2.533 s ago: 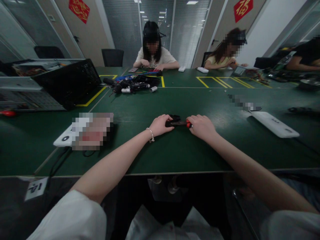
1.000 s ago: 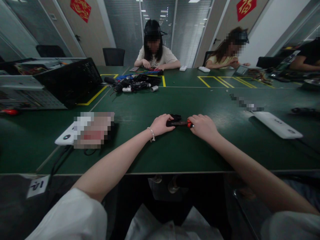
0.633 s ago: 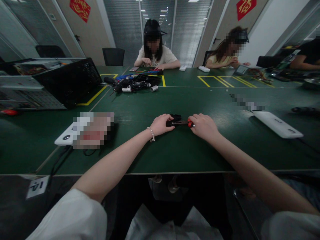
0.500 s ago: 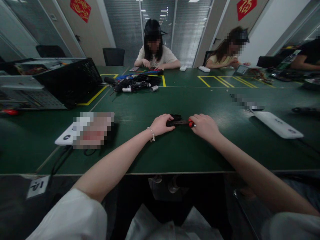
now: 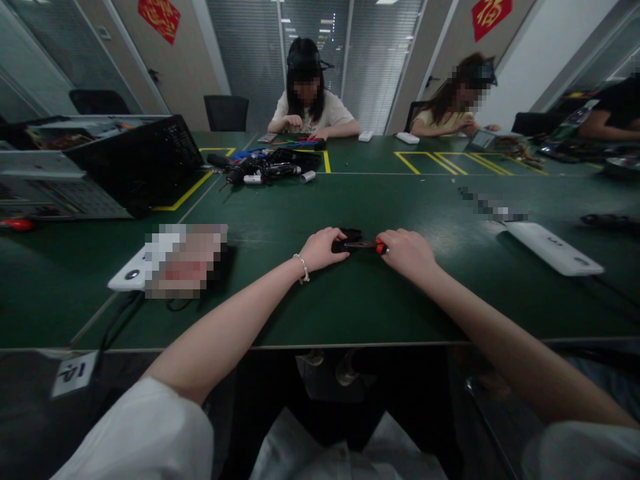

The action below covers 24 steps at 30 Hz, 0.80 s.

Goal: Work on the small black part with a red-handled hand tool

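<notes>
Compared with two and a half seconds ago, I get nearly the same picture: the right hand (image 5: 408, 254) sits a touch farther right, so slightly more dark metal shows between it and the left hand (image 5: 325, 249), which looks to be in the same spot. Across the table (image 5: 360, 310), a co-worker's hand (image 5: 293, 123) appears a bit higher than half a second ago.

I have both hands closed, resting low near the middle of the near side. The left one grips a small black piece (image 5: 353, 235), thumb on the near edge and fingers over the far side; its palm hides the rest from me. The right one is wrapped around the red handle (image 5: 381, 247) of a plier-like tool (image 5: 367, 246). Its long axis lies left to right, roughly parallel to the table's near edge, with the working end pointing left at the black piece. The end meets that piece beside the left thumb, but I cannot tell whether the jaws bite it.

A white device (image 5: 553, 249) lies well to the right.
</notes>
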{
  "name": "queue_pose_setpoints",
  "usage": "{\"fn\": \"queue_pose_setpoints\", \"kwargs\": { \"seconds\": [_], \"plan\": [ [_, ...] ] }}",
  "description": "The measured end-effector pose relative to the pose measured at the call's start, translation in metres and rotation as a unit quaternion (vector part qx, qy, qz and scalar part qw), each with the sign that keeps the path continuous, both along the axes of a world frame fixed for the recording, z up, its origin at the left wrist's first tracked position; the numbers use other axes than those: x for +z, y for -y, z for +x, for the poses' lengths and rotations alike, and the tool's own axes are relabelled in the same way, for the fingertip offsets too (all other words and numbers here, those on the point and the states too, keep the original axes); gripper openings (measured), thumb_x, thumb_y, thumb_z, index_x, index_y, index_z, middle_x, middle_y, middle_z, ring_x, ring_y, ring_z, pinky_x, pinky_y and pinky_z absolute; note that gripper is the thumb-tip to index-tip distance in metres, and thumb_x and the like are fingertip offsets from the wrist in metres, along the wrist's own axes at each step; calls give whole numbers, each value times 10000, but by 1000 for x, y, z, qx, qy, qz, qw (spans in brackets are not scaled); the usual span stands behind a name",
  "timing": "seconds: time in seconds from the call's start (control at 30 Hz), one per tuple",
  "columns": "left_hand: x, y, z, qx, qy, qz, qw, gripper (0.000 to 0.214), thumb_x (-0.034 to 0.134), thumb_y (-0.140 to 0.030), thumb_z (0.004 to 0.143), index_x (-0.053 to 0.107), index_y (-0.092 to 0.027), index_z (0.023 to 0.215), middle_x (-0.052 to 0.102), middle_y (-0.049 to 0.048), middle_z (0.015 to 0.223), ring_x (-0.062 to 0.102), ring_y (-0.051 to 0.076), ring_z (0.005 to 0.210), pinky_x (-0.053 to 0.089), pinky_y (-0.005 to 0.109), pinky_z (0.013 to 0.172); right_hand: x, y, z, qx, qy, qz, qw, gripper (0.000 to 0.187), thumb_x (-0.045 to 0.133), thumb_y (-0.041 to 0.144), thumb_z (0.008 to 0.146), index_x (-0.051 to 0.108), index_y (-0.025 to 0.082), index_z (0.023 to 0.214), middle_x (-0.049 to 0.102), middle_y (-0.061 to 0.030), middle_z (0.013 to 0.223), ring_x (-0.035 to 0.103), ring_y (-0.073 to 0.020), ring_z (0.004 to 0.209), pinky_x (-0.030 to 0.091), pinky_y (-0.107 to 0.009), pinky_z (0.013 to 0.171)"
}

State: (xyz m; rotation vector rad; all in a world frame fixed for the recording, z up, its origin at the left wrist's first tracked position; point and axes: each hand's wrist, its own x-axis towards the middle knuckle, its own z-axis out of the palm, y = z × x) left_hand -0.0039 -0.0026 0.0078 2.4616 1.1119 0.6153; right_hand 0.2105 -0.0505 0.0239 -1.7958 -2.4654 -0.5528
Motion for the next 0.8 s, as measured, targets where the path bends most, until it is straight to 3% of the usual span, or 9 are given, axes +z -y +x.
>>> {"fn": "queue_pose_setpoints", "kwargs": {
  "seconds": [0.8],
  "plan": [
    [-1,0,0,-1,3,6,1000,292,629,-341,715,564,-177,948,597,54,962,564,200,879,461,332,746,-5,-1,2,6,-6,6,1000,290,427,405,826,596,173,866,647,-67,835,551,-196,717,320,-291,584]
  ]
}}
